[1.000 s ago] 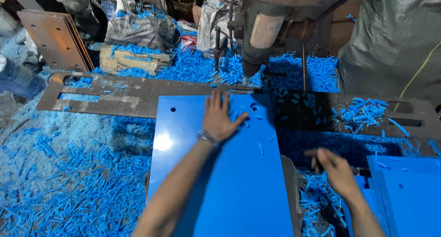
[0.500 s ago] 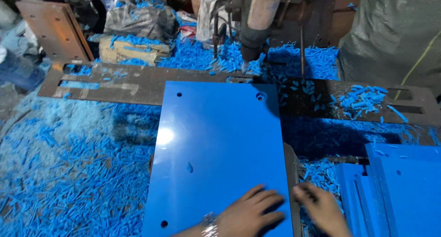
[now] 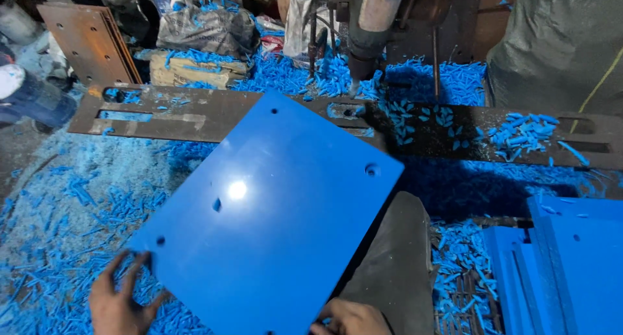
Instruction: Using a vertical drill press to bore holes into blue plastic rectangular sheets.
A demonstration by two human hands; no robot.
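1. Nearest, at the bottom edge: left hand [image 3: 120,304] with fingers spread, gripping the near left corner of a large blue plastic sheet [image 3: 272,218]; grip closed on that corner from beneath and beside.
2. Right hand [image 3: 349,318] at the sheet's near right edge, fingers curled over it; grip clamped on the edge, thumb side hidden.
3. Sheet held turned askew, one corner pointing away, lying over a dark block [image 3: 396,270] on the counter; glossy, with a bright glare spot and several small drilled holes near corners and middle.
4. Judged stiff and flat, no sag visible; likely fairly heavy for its span and slick on the glossy face, so best taken by opposite edges or corners rather than by the face.
5. To the right, a stack of similar blue panels [image 3: 571,263], just beside the block.
6. All around, loose blue shavings [image 3: 71,225] covering the floor.
7. Beyond the sheet, a long slotted steel plate [image 3: 195,114] running across, strewn with shavings.
8. Farthest, a drill spindle [image 3: 371,23] hanging above the plate, rusty plates [image 3: 91,40] leaning at left, grey sacking [image 3: 558,43] at right.
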